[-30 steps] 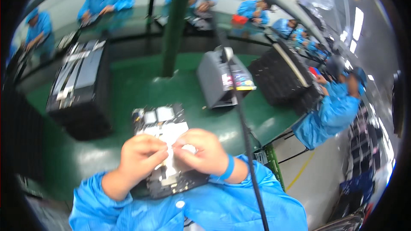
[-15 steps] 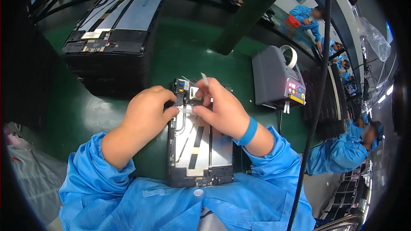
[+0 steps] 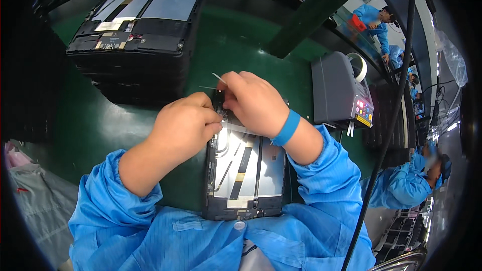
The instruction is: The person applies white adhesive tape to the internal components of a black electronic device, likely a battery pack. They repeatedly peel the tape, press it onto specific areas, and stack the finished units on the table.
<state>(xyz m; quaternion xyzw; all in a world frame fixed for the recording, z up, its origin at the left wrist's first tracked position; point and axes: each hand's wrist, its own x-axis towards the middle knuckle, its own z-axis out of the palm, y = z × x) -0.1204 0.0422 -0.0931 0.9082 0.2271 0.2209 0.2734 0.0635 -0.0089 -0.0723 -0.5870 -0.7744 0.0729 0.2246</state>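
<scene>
Head view. An opened tablet chassis (image 3: 246, 170) lay face-down on the green bench mat (image 3: 115, 120), its long axis running from the worker's chest away toward the far side. Both hands met at the chassis's far end: the left hand (image 3: 183, 128) was curled with fingertips pinched at the far left corner, and the right hand (image 3: 256, 103), wearing a blue wrist strap (image 3: 287, 128), was closed over the far edge; what each gripped could not be told. A thin clear strip (image 3: 219, 78) projected just beyond the right hand. Beyond the chassis to the left stood a stack of black trays (image 3: 133, 45); to its right, well apart, stood a grey tape dispenser (image 3: 339, 93). The hands were about equally near.
</scene>
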